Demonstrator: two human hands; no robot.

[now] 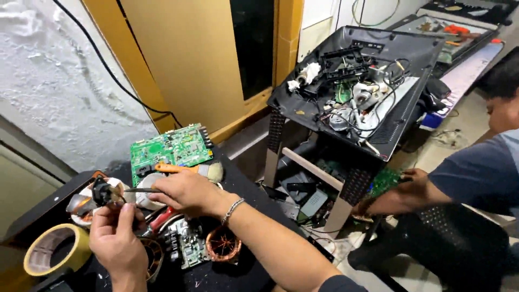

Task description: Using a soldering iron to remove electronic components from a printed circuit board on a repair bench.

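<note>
Nearest to me is my left hand (115, 243), raised from the bottom edge with its back toward the camera, thumb and fingers closed around a small black component (101, 192) held upright just above the worktop (246, 186). My right hand (184, 192) comes in from the lower right, forearm angled across the worktop, a silver chain bracelet (232, 210) at the wrist; its fingers are pinched on a thin metal tool (138, 190) whose tip points left and meets the black component.

Beneath the hands I see a small grey circuit board (184, 243), a copper wire coil (223, 244) just to its right, and red-handled pliers (162, 219). An orange-handled brush (189, 169) lies just behind my right hand, and a green circuit board (170, 148) lies beyond it. A roll of yellowish tape (54, 250) sits at the lower left, flat on its side.

Well apart to the right, a black plastic housing (335, 43) full of wires and parts rests on a stool. Another person's hand (413, 176) reaches beneath it.
</note>
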